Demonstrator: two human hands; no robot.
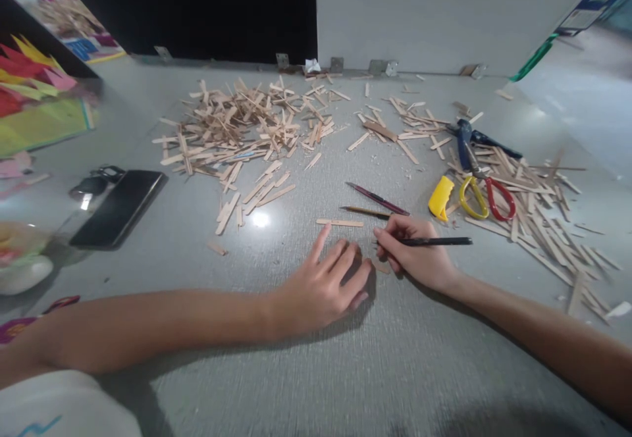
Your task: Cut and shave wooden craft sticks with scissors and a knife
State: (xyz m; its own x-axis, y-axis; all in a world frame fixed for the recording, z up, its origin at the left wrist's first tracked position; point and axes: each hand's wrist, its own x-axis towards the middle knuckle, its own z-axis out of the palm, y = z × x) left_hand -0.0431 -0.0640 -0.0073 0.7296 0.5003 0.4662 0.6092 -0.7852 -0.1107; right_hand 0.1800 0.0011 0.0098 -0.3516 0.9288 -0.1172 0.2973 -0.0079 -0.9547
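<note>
My right hand [417, 253] grips a black pen [437, 241], its tip pointing left toward my left hand [323, 285]. The left hand rests palm down on the grey table [345, 371], fingers spread, pressing on something small that stays hidden beneath them. A single wooden stick [340, 222] lies just beyond the left fingertips. Two more pencils, one maroon [378, 198] and one brown [366, 212], lie just past that stick.
A big heap of wooden sticks [241, 128] covers the far middle; more sticks [538, 206] spread at right around scissors [481, 187] and a yellow cutter [440, 197]. A black phone [118, 208] and keys [96, 181] lie at left, colored paper [34, 108] beyond.
</note>
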